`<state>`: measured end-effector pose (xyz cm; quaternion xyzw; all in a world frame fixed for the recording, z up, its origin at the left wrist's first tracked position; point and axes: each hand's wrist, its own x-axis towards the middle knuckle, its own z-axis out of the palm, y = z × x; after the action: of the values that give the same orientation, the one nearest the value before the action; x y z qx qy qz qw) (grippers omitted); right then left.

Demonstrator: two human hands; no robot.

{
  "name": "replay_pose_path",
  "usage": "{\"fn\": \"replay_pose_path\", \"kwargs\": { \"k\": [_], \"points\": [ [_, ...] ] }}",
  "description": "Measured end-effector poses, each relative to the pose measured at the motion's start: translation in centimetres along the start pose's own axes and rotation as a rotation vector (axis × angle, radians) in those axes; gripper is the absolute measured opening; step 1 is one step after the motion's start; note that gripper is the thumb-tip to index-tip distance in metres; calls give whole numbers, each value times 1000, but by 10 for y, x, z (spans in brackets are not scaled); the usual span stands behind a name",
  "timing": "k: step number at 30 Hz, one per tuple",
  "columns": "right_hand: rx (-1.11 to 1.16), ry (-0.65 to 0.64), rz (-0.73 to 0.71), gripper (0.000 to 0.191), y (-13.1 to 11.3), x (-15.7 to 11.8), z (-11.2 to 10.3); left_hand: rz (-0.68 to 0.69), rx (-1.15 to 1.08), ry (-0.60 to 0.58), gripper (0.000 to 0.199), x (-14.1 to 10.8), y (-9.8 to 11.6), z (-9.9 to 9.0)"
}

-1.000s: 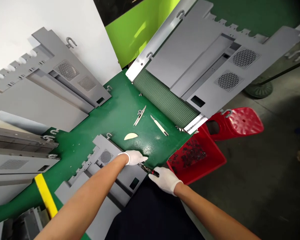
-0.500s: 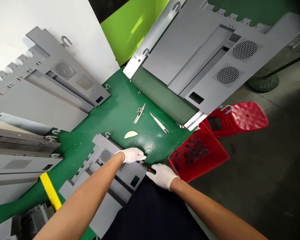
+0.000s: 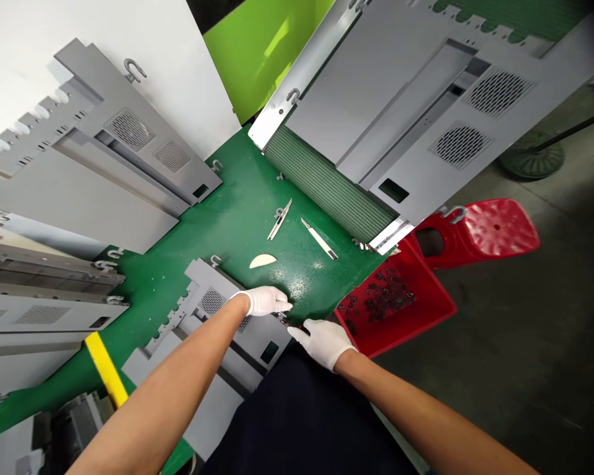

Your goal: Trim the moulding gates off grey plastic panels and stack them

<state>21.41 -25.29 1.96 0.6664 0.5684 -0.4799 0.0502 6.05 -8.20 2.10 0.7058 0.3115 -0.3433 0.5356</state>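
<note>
Left hand (image 3: 268, 301) and right hand (image 3: 323, 344) work at a gray panel (image 3: 254, 338), seemingly unfinished, a hook (image 3: 215, 261) at its edge. Neither grip's state can be told.

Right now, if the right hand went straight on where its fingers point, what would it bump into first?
The right hand would probably meet the grey panel beneath the left hand first, though depth is unclear from this one view.
</note>
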Motion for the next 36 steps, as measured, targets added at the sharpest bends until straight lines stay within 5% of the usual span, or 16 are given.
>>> {"fn": "replay_pose_path", "kwargs": {
  "k": [28, 33, 36],
  "points": [
    [-163, -50, -60, 82, -13, 14, -6, 49, 20, 6, 48, 7, -3, -4],
    [-165, -59, -38, 78, -1, 20, -14, 62, -53, 98, 49, -2, -8, -7],
    [-65, -11, 30, 77, 16, 11, -21, 54, -140, 286, 49, -6, -1, -2]
  ]
}}
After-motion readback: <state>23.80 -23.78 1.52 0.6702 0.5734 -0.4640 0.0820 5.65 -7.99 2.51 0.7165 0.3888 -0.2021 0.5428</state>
